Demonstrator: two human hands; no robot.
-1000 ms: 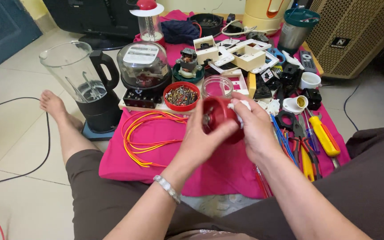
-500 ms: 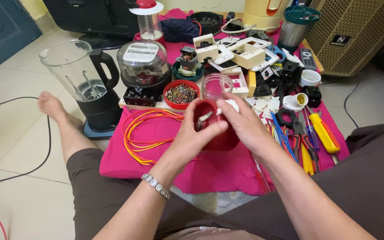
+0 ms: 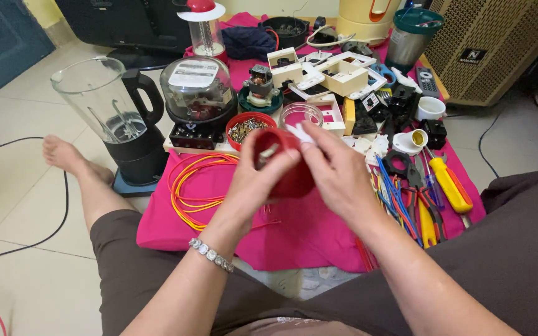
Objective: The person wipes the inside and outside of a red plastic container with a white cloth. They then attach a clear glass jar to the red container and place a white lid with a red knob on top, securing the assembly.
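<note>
Much of the red plastic part (image 3: 287, 171) at the centre of the frame is covered by the two hands around it, so its full shape is hard to make out; a small metal piece shows at its open upper left end. The left hand (image 3: 253, 180) is curled round its left side, fingers closed on it. The right hand (image 3: 337, 171) grips its right side, fingertips pressed to the top edge by a small white bit. It is held above the pink cloth (image 3: 300, 233) spread on the floor. Just behind are a red bowl of screws (image 3: 247, 127) and a clear jar (image 3: 300, 115). A domed meter (image 3: 197, 90) upper left carries a rectangular white label. Yellow-handled tools (image 3: 449, 186) lie right.
</note>
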